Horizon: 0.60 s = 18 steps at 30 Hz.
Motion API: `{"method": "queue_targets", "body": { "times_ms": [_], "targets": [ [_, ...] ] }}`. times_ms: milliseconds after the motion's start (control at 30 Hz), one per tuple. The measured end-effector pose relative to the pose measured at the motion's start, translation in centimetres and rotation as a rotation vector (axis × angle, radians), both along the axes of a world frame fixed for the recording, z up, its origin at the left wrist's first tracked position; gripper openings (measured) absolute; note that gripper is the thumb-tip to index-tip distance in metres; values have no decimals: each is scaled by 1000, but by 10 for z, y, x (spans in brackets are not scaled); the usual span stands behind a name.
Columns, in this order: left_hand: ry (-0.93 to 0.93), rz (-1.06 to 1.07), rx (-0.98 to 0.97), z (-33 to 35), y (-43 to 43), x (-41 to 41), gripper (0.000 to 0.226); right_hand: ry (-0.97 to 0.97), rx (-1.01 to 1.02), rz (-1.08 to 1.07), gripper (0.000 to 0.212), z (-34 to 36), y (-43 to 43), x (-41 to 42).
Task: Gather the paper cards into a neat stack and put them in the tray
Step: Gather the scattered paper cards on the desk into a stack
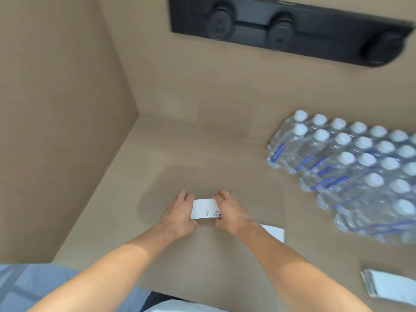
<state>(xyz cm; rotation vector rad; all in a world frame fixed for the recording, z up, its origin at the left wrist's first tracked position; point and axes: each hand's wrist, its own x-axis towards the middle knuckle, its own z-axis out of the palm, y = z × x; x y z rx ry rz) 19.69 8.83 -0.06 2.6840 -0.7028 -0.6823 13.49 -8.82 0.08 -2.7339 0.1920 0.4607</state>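
At lower centre of the frame, the left hand (180, 212) and the right hand (229, 210) each have fingers curled round one short end of a white card (203, 209), gripping it between them over the tan table (202, 154); one sheet or several, cannot tell. One loose card (274, 231) lies just right of the right forearm, and one thicker stack of cards (387, 287) sits at the lower right edge. One pack of water bottles (351, 172), well over a dozen white caps, blurred and cut by the right edge, fills mid right; one black panel (315, 30) with three round knobs spans the top.
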Motion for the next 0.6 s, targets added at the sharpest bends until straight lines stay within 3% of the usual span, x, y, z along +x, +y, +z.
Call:
{"method": "queue_targets", "body": {
  "times_ms": [267,600],
  "targets": [
    [-5,-109,-51,1,-111,-60,51,-28,-24,-126,50,6,-107,-86],
    [-1,-173,26,-10,-126,-93,54,0,10,-138,51,-10,-125,-126]
  ]
}}
